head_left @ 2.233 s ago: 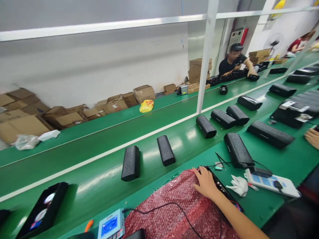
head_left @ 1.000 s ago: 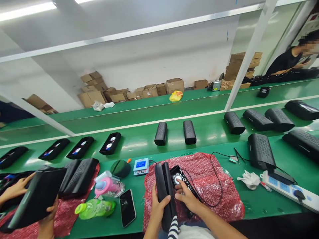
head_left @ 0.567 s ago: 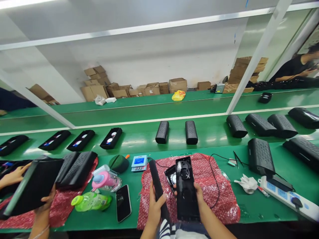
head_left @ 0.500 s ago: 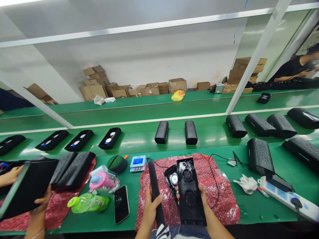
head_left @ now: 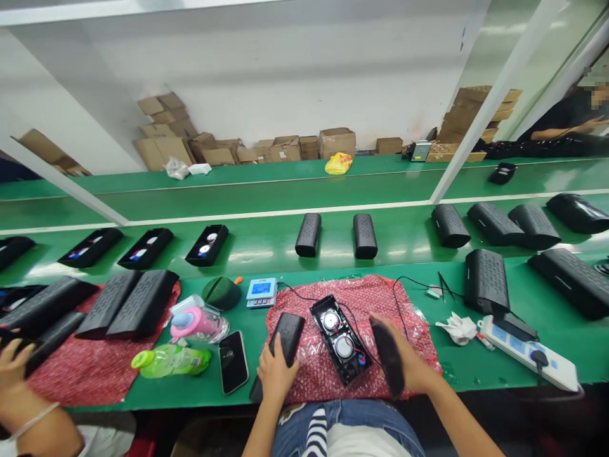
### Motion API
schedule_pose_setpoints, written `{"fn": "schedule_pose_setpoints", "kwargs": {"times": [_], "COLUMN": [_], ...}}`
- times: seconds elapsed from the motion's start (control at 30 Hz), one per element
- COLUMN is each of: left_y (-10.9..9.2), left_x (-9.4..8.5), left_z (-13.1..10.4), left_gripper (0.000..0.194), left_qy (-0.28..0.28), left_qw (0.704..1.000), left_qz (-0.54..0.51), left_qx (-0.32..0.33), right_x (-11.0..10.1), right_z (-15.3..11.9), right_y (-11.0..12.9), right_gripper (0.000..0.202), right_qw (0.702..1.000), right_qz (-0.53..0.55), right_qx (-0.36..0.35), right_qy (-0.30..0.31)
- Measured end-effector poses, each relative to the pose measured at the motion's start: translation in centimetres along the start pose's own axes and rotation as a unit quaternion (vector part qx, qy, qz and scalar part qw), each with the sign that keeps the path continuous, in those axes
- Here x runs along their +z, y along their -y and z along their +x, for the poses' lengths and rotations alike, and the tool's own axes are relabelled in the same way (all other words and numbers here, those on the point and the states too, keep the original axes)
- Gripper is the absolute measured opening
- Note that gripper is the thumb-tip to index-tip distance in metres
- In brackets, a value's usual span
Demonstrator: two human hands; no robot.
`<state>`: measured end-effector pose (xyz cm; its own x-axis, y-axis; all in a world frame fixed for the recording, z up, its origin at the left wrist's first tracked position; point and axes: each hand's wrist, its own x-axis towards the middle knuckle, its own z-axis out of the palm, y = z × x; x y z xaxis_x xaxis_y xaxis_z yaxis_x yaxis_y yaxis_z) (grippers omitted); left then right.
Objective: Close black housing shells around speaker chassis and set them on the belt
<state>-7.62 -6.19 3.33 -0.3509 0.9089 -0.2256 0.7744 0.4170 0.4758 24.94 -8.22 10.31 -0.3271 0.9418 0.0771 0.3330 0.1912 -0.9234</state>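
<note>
My left hand (head_left: 276, 374) is closed around a black speaker cover (head_left: 289, 336) that lies face down or flat at the left edge of the red bubble wrap. My right hand (head_left: 412, 365) grips a black housing half (head_left: 387, 355), turned nearly edge-on and blurred, at the right of the wrap. Between the two hands an open speaker housing (head_left: 349, 365) lies slanted, showing two round white drivers and thin red and blue wires. Its cable runs along the right side. The fingertips of my right hand are partly hidden behind the piece.
Left of the wrap (head_left: 314, 381) are a phone (head_left: 233, 362), a green bottle (head_left: 174, 362), a pink-lidded bottle (head_left: 200, 324) and a small meter (head_left: 261, 292). At right lie a power strip (head_left: 528, 352) and tissue (head_left: 457, 329). A co-worker's hand (head_left: 14, 362) is far left.
My left hand has lowered the cover onto the wrap. My right hand has moved the housing half rightward and turned it edge-on, uncovering the open speaker housing. The view has tilted down.
</note>
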Motion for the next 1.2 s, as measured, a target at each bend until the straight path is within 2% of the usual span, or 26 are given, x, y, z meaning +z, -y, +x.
{"fn": "schedule_pose_setpoints", "kwargs": {"times": [0.03,0.07,0.1,0.17,0.2,0.23,0.27,0.33,0.4,0.47,0.53,0.6,0.67,0.73,0.83,0.9,1.0,1.07,1.13,1.2], "left_y": [-1.1,-2.4,-3.7,-6.5,-7.8,-8.9,-9.8,-11.1,-12.0,-12.6,-13.2,-13.6,-13.4,-12.6,-10.4,-8.8,-7.0,-6.3,-6.1,-6.1], "left_x": [-0.3,-0.7,-1.1,-2.0,-2.4,-2.7,-3.0,-3.3,-3.4,-3.2,-3.0,-2.6,-2.1,-1.1,1.1,2.7,4.4,4.8,4.9,5.1], "left_z": [-0.6,-1.4,-2.3,-4.0,-4.8,-5.4,-5.7,-6.0,-5.9,-6.0,-6.1,-6.0,-5.4,-4.3,-2.1,-1.0,-0.4,-0.5,-0.7,-0.8], "left_gripper": [0.085,0.082,0.079,0.081,0.082,0.082,0.083,0.087,0.083,0.08,0.079,0.075,0.066,0.06,0.061,0.06,0.054,0.054,0.057,0.063], "left_qy": [0.04,0.115,0.208,0.395,0.433,0.452,0.45,0.422,0.387,0.363,0.352,0.344,0.338,0.326,0.244,0.189,0.173,0.168,0.165,0.177], "left_qw": [0.995,0.971,0.921,0.77,0.718,0.686,0.675,0.683,0.692,0.687,0.688,0.716,0.757,0.792,0.851,0.882,0.904,0.912,0.91,0.897], "left_qz": [-0.096,-0.209,-0.328,-0.499,-0.543,-0.569,-0.584,-0.596,-0.608,-0.627,-0.632,-0.606,-0.558,-0.516,-0.464,-0.429,-0.388,-0.367,-0.372,-0.401], "left_qx": [-0.005,-0.012,-0.032,-0.044,-0.038,-0.029,-0.025,-0.027,-0.039,-0.049,-0.057,-0.033,0.017,0.037,-0.019,-0.043,-0.05,-0.067,-0.078,-0.06], "right_x": [-0.2,-0.1,0.2,1.3,2.0,2.6,3.2,4.0,4.6,5.2,5.7,6.0,6.1,5.9,5.6,5.8,6.5,7.2,7.8,8.3], "right_z": [0.5,1.0,1.6,2.6,3.1,3.5,3.9,4.5,4.7,4.7,4.5,4.4,4.5,4.7,5.2,5.6,6.1,6.4,6.6,6.6], "right_y": [1.0,1.9,2.5,3.1,3.0,2.7,2.4,1.8,1.7,2.1,2.5,2.6,1.7,0.1,-2.9,-4.3,-5.1,-5.1,-5.1,-5.0], "right_gripper": [0.078,0.076,0.072,0.063,0.058,0.053,0.047,0.038,0.041,0.056,0.071,0.078,0.083,0.09,0.093,0.089,0.084,0.081,0.081,0.083], "right_qw": [0.998,0.991,0.982,0.97,0.97,0.973,0.979,0.992,0.987,0.957,0.927,0.912,0.908,0.925,0.954,0.963,0.971,0.971,0.969,0.967], "right_qz": [-0.057,-0.118,-0.169,-0.222,-0.225,-0.213,-0.187,-0.087,0.071,0.231,0.323,0.357,0.356,0.297,0.149,0.104,0.104,0.097,0.079,0.065], "right_qx": [-0.032,-0.06,-0.08,-0.091,-0.09,-0.088,-0.081,-0.038,0.051,0.134,0.172,0.186,0.199,0.202,0.208,0.211,0.195,0.193,0.208,0.226], "right_qy": [0.005,0.018,0.033,0.043,0.032,0.014,-0.012,-0.084,-0.132,-0.112,-0.079,-0.08,-0.098,-0.121,-0.154,-0.131,-0.095,-0.098,-0.105,-0.096]}}
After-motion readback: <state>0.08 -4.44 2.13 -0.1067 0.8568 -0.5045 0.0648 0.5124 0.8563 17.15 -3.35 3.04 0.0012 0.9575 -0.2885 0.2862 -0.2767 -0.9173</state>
